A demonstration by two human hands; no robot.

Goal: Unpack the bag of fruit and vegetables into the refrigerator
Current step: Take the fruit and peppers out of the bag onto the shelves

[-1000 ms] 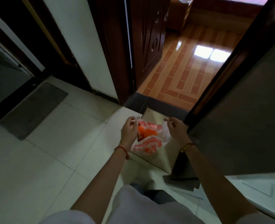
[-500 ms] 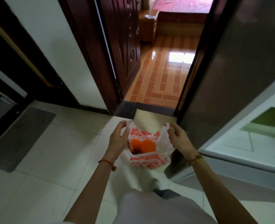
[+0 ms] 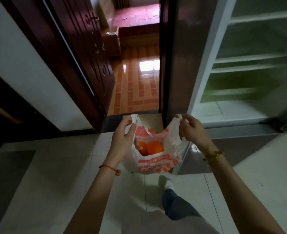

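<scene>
Head view is showing the left hand and right hand each pinching a handle of the plastic bag, which is hanging spread open between them. Oranges are sitting inside it. Beyond the right hand, the refrigerator is standing open.

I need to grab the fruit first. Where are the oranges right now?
In the head view, the oranges sit inside the plastic bag, held open at centre between the left hand and right hand.
</scene>
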